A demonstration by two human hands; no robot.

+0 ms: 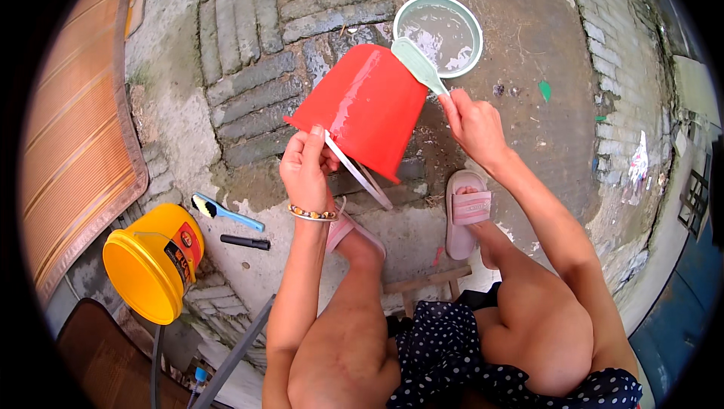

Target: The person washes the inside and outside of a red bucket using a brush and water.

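Observation:
A red plastic bucket (362, 107) is tipped over in front of me, its base pointing away and its rim toward me. My left hand (305, 160) grips the bucket at its rim, and the pale handle (358, 171) hangs down beside it. In my right hand (475, 126) is the handle of a pale green scrubbing brush (415, 62). The brush head lies against the bucket's far right side, close to its base; its bristles are hidden. Just beyond stands a light green basin (475, 24) with cloudy water in it.
On the left a yellow bucket (143, 269) lies on its side. Near it are a blue-handled brush (230, 213) and a black cylindrical stick (245, 242). A brown woven mat (83, 137) lies at the far left. Brick and concrete paving (249, 84) is wet in places.

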